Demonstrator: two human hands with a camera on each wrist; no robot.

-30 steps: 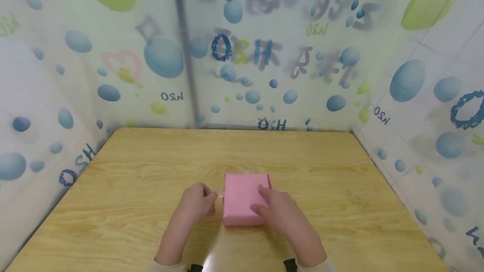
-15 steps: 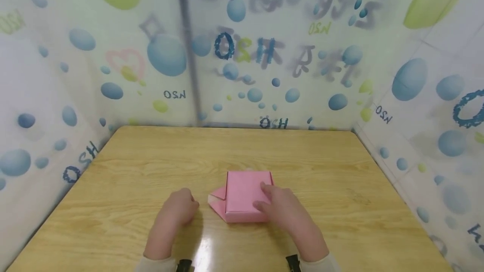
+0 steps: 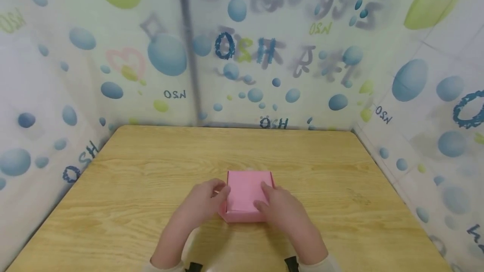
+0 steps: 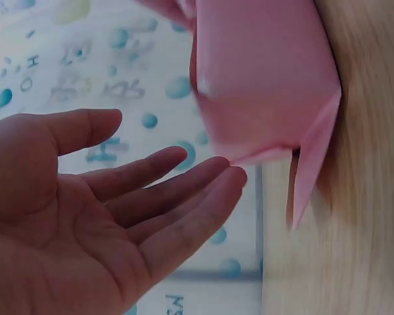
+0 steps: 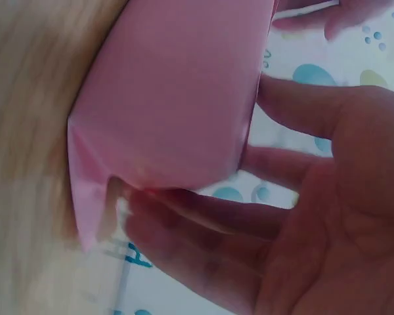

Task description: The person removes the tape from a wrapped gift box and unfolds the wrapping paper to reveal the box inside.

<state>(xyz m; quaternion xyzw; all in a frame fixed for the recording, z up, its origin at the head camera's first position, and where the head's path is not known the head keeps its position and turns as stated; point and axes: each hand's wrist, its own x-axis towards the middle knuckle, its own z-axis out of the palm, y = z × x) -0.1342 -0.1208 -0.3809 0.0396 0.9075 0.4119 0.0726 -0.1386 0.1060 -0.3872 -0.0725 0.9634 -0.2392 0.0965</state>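
A box wrapped in pink paper (image 3: 246, 192) lies flat near the table's front. My left hand (image 3: 204, 201) is at its left end, fingers straight and slightly spread. In the left wrist view, its fingertips come up to the folded end paper, where a pointed pink flap (image 4: 313, 164) sticks out; whether they touch it I cannot tell. My right hand (image 3: 284, 210) rests on the right end, thumb and index fingertip on the top. The right wrist view has its other fingers (image 5: 210, 256) extended along that end, close to another pointed flap (image 5: 85, 190).
A wooden table (image 3: 143, 158) holds the box. A patterned curtain (image 3: 242, 74) with blue and green drops hangs behind the table and along both sides. Black straps (image 3: 292, 263) show at the wrists.
My left hand drew away leftward from the box's left end, uncovering pointed flaps there, then came back to it with its fingers opened out. My right hand stayed on the box.
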